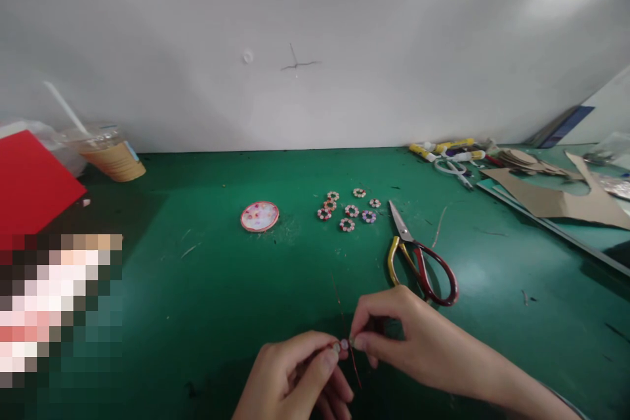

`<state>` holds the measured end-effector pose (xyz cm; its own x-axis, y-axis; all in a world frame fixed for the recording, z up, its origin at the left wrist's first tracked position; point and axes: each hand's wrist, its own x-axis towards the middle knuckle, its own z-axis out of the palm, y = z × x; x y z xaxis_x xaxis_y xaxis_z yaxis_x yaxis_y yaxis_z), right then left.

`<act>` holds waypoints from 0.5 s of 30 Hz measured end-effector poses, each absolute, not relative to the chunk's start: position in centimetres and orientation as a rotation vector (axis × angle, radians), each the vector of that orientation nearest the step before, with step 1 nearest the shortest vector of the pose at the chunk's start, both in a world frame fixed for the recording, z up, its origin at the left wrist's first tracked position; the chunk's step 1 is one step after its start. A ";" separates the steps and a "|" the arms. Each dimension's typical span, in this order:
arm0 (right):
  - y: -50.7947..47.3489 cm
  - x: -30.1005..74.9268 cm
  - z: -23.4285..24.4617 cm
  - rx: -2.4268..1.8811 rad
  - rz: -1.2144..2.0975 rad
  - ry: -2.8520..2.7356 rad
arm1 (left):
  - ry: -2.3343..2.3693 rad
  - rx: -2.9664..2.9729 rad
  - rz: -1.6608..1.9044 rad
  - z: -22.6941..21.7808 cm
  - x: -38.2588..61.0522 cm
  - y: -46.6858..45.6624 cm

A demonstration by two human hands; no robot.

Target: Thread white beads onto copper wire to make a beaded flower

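Low in the middle of the view, my left hand and my right hand meet fingertip to fingertip. Both are pinched on a small bead piece strung on a thin red wire that sticks up and hangs down between them. Several finished little bead rings lie in a group on the green mat further back. A small round pink lid or dish with beads lies left of them. Scissors with red and yellow handles lie just behind my right hand.
A plastic cup with a straw and a red sheet sit at the far left. Cardboard cut-outs, pens and another pair of scissors lie at the back right. A white wall closes the back. A blurred patch covers the lower left.
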<state>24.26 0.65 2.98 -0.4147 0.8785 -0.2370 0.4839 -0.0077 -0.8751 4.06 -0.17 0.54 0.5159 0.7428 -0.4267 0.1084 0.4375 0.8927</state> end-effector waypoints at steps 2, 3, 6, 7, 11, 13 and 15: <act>0.7 24.2 2.9 -1.406 1.406 -1.891 | 0.975 1.068 0.485 0.5 4.1 -0.1; 0.7 24.3 2.9 -1.404 1.405 -1.890 | 0.975 1.070 0.485 0.5 4.1 -0.1; 0.7 24.3 2.8 -1.401 1.414 -1.883 | 0.975 1.074 0.481 0.5 4.1 -0.1; 0.6 24.3 2.8 -1.398 1.418 -1.880 | 0.975 1.074 0.478 0.5 4.1 -0.1; 0.5 24.2 2.8 -1.389 1.419 -1.875 | 0.973 1.069 0.481 0.5 4.2 -0.1; 0.5 24.2 2.8 -1.391 1.423 -1.868 | 0.971 1.064 0.483 0.5 4.2 -0.1; 0.5 24.2 2.8 -1.388 1.442 -1.858 | 0.975 1.066 0.477 0.5 4.2 -0.1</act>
<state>24.17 0.55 2.76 -0.4216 0.8737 -0.2428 0.4523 -0.0295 -0.8914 4.16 -0.11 0.50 0.5158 0.7403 -0.4313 0.1136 0.4399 0.8908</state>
